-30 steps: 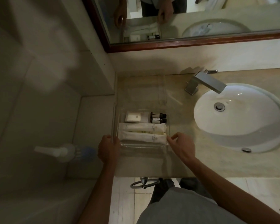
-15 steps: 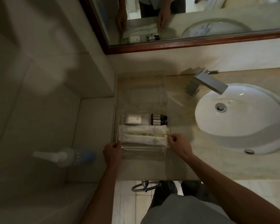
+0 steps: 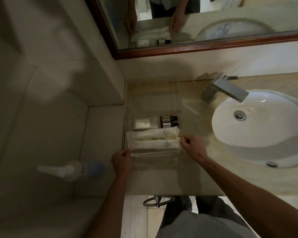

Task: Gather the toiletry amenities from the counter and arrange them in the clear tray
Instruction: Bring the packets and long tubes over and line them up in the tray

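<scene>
1. Broadly, the bench runs from the left wall to the sink, with a tap behind the basin and a mirror above.
2. Against the bench's left end sits the clear tray, well apart from the sink.
3. Inside the tray, two long white packets lie side by side across the near part.
4. Behind them are a small white sachet on the left and two dark little bottles on the right, touching each other.
5. At the tray's near-left corner the left hand curls its fingers round the rim and holds it.
6. At the right wall the right hand has its fingers pinched together just beside the ends of the packets; whether they grip the tray wall or a packet end I cannot tell.
7. By my judgement the gathering looks done, since no loose toiletries show on the bench; the step in hand is final straightening.
8. Next would call for a small, even nudge with both hands, keeping the tray flat so the bottles do not roll.
</scene>
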A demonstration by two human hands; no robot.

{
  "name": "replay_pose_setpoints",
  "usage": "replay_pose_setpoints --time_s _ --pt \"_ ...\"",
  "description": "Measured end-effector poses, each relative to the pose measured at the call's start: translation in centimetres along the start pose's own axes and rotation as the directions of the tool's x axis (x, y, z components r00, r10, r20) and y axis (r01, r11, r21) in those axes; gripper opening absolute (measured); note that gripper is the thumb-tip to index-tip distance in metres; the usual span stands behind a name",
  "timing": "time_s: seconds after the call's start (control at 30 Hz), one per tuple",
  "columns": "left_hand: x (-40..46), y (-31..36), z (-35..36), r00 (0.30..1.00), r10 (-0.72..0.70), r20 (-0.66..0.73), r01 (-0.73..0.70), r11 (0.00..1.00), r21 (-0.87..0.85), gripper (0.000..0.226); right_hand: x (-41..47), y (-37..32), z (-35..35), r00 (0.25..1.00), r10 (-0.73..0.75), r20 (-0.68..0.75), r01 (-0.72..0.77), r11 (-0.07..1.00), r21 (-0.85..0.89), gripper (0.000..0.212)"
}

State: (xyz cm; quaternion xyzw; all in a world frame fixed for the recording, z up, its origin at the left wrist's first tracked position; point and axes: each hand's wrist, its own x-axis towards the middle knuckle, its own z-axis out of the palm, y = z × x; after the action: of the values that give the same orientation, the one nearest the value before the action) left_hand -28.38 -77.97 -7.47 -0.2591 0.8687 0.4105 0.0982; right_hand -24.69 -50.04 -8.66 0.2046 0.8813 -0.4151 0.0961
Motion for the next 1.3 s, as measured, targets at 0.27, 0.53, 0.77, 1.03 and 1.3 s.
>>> replay_pose_setpoints --time_s 0.27,0.53,0.77,1.03,1.3 --pt "1.4 0.9 1.0 0.999 -0.032 0.004 0.032 0.999 -0.012 0.024 1.4 0.6 -0.6 1.000 0.002 0.020 -0.002 1.000 0.002 0.028" --pt "2.6 1.3 0.6 1.000 -0.028 -0.014 0.028 1.000 0.007 0.021 1.6 0.0 -0.1 0.999 0.013 0.039 -0.014 1.000 0.024 0.028" --pt "3.1 1.3 0.6 1.000 -0.027 -0.015 0.027 0.999 0.027 0.023 1.9 0.0 0.0 1.000 0.000 0.030 -0.001 1.000 0.007 0.032" --pt "3.1 2.7 0.9 0.998 -0.043 -0.040 0.043 0.999 0.000 0.025 3.4 -1.0 -0.8 1.000 0.005 0.007 -0.005 0.999 0.034 0.027" --pt "5.3 5.3 1.4 0.998 -0.060 -0.018 0.059 0.998 -0.032 0.025 6.1 -2.1 -1.6 0.999 0.047 -0.015 -0.045 0.995 0.091 0.025"
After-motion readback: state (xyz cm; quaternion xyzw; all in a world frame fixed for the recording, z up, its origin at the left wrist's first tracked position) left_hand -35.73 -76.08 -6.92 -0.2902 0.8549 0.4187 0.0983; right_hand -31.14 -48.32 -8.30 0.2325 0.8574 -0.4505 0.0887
